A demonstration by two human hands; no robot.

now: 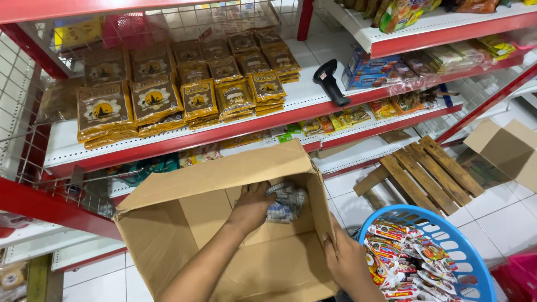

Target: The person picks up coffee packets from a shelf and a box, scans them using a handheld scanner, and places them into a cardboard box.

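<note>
Cardboard box [184, 223], open at the top, stands on the floor in front of a red and white shelf [313, 92]. The left hand [253, 204] reaches down into the box, its fingers closed over a bundle of small checked packets [286, 202] lying at the far inner corner. The right hand [347, 260] grips the near right wall of the box, fingers curled over the edge. Just right of the box, a blue plastic basket [464, 246] holds many small red and white sachets [400, 254]. Behind the basket lies a low wooden stool [425, 173]. On the shelf above the box, brown and yellow packets [184, 89] lie in overlapping rows; a black barcode scanner [330, 83] rests beside them.
</note>
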